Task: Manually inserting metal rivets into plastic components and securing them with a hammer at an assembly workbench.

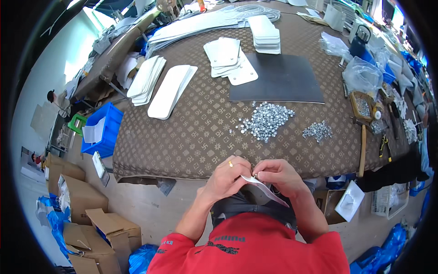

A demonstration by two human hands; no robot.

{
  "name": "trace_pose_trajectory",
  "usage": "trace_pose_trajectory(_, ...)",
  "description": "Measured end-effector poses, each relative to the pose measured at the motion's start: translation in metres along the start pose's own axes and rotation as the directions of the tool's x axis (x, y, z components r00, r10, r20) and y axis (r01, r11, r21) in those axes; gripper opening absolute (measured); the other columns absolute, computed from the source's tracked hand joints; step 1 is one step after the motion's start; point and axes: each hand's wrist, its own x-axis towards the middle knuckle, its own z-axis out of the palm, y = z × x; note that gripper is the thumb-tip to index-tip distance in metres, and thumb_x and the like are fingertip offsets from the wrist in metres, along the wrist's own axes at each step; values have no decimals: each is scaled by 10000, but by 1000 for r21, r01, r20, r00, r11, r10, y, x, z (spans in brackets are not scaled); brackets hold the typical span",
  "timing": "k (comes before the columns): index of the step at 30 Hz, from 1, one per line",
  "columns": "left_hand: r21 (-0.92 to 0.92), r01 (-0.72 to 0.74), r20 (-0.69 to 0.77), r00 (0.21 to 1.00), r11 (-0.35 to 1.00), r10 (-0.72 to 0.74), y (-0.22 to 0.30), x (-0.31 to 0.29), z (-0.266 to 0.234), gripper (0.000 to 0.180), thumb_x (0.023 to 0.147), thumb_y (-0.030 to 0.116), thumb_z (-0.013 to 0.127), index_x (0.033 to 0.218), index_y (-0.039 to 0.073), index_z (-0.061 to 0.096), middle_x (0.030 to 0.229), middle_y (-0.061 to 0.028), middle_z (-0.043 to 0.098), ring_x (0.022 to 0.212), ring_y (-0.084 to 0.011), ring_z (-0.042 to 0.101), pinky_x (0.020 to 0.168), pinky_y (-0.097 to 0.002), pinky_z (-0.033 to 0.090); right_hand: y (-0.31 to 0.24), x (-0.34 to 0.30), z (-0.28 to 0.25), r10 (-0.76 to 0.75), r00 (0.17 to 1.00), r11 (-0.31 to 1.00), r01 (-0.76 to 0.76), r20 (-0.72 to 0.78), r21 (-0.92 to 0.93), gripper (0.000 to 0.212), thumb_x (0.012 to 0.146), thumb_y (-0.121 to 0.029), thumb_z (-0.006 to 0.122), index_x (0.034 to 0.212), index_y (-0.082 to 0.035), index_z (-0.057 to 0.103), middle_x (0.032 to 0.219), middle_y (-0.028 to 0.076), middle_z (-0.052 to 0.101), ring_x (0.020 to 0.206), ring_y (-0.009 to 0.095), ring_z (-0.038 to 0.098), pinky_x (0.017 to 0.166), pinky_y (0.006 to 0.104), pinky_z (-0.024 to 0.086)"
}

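Observation:
At the near edge of the table, my left hand (226,178), with a ring on one finger, grips the end of a thin white panel (264,189). My right hand (280,175) is closed at the same end, its thumb and finger pinching a small metal stud against the panel; the fingers partly hide it. Beyond my hands lies a heap of shiny silver studs (266,120). To its right is a smaller pile of little metal pieces (317,131). Finished-looking white panels with metal dots at their corners (242,70) lie loosely stacked farther back.
A dark flat mat (287,78) lies on the patterned brown tablecloth. White panel stacks (171,92) stand to the left and back. On the right are a tray of metal pieces (362,106), a hammer (362,150) and pliers (385,148). Cardboard boxes (89,196) and a blue crate (107,130) stand left.

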Motion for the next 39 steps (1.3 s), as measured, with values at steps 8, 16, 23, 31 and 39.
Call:
trace_pose_trajectory(8,163,-56,12,998,985,54,11,13,-5,227,808,-13,734,1028,34,706,938,-114,677,842,-270,667,709,-359,545,6,7,-4,-1,998,1000,2,67,-16,155,969,-120,701,1077,-11,718,981,18,720,901,77,646,820,245,498)
trace_pose_trajectory(16,147,-93,71,994,985,84,17,13,-6,306,820,19,730,1127,16,731,925,-113,673,823,-272,666,701,-362,550,16,-1,-1,-73,994,991,62,80,122,169,971,-141,709,1090,-21,701,977,14,712,882,69,635,763,233,490)
trace_pose_trajectory(23,148,-27,113,994,989,10,18,21,-6,265,815,39,743,1081,28,750,934,-107,685,820,-269,677,695,-367,552,30,11,-14,-76,992,996,71,103,59,151,967,-167,726,1036,-38,687,928,-3,685,834,53,600,721,228,468)
trace_pose_trajectory(31,193,50,-124,992,980,-26,-2,2,-24,161,800,35,773,959,42,745,873,-76,688,760,-202,663,644,-327,521,2,-6,-20,-103,990,955,72,-94,-287,135,967,-135,697,1017,-10,695,884,-6,677,801,62,600,704,241,484)
trace_pose_trajectory(39,-277,585,-756,357,763,-549,-29,-85,-135,147,941,110,712,1034,-3,701,877,-23,682,788,-96,604,697,-279,497,-7,-36,-127,-797,404,302,-377,-449,-875,177,891,-135,735,1039,-43,705,945,106,650,864,265,640,804,370,514)
